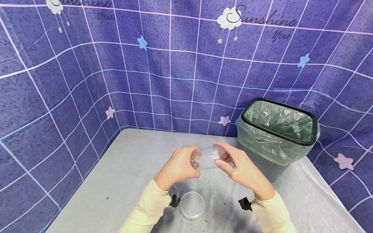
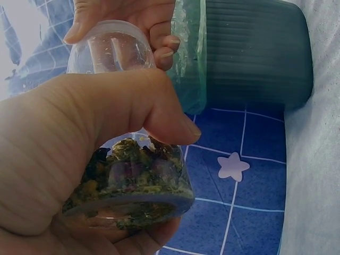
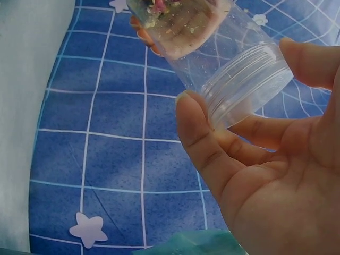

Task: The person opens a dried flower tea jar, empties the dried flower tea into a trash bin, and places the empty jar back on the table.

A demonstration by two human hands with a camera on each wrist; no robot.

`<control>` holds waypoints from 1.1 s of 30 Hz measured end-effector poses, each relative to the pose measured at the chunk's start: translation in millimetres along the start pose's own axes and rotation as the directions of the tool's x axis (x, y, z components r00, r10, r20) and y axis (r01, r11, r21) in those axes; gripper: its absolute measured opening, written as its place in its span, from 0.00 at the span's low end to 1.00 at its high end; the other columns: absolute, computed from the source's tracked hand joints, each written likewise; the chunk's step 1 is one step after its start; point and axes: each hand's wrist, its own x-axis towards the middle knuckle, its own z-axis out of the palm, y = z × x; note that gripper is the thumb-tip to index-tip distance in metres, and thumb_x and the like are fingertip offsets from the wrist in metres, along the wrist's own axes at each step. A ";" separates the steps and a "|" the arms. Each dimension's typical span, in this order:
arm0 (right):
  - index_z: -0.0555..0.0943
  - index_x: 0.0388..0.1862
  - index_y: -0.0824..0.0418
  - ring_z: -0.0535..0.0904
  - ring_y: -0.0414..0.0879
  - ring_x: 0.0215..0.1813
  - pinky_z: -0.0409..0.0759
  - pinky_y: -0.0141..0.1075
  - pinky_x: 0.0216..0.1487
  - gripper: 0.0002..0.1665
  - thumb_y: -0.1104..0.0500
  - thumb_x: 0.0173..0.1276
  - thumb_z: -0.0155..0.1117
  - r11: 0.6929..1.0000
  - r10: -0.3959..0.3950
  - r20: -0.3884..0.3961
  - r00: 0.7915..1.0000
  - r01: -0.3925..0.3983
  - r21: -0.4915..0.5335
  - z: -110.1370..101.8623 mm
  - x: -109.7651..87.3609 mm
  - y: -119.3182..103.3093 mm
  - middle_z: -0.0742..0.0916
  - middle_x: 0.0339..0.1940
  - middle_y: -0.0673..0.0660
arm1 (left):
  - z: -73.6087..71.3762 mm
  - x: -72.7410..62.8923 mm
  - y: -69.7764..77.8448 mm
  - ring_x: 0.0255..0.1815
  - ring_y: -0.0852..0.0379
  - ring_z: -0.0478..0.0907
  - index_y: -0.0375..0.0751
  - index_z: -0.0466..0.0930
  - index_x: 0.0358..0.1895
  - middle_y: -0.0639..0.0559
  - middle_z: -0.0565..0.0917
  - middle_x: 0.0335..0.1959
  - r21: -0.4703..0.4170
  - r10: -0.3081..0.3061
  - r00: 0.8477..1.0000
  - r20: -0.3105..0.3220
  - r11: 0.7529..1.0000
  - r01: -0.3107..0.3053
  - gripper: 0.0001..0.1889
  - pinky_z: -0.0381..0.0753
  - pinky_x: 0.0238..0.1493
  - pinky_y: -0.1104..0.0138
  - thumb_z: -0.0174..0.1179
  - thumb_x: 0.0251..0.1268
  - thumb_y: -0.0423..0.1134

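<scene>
A clear plastic jar (image 1: 206,158) is held tilted on its side above the table. My left hand (image 1: 178,164) grips its base end, thumb and fingers round the wall. Dried leaves and petals (image 2: 133,178) lie gathered at the base, behind the plastic, in the left wrist view. At the other end, my right hand (image 1: 241,166) holds the threaded neck (image 3: 241,79) between thumb and fingers. On the table below the hands lies a round clear lid (image 1: 192,205). Another clear curved rim (image 1: 175,189) shows partly behind the left wrist.
A grey bin (image 1: 262,161) with a black rim and green liner bag (image 1: 271,150) stands right of the hands. Small dark crumbs (image 1: 214,213) dot the grey tabletop (image 1: 140,149). Blue grid-patterned cloth (image 1: 180,84) walls the back and sides.
</scene>
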 end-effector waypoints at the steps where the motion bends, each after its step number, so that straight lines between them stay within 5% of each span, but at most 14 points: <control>1: 0.74 0.71 0.57 0.82 0.38 0.38 0.83 0.36 0.42 0.31 0.59 0.70 0.69 1.000 -0.005 -0.003 1.000 0.005 -0.003 0.1 -0.2 0.1 0.84 0.38 0.49 | -0.2 -0.3 -0.1 0.35 0.62 0.81 0.47 0.82 0.45 0.53 0.88 0.38 -0.001 0.000 1.000 0.000 1.000 0.000 0.28 0.82 0.42 0.65 0.78 0.31 0.35; 33: 0.72 0.74 0.57 0.84 0.41 0.45 0.83 0.41 0.49 0.37 0.59 0.66 0.71 0.999 -0.028 0.002 1.000 0.028 -0.041 -0.9 -1.2 -0.9 0.85 0.49 0.48 | -0.7 -1.5 -0.9 0.35 0.61 0.80 0.47 0.83 0.45 0.56 0.86 0.36 0.013 0.009 1.000 -0.007 1.000 -0.009 0.29 0.82 0.41 0.64 0.79 0.30 0.37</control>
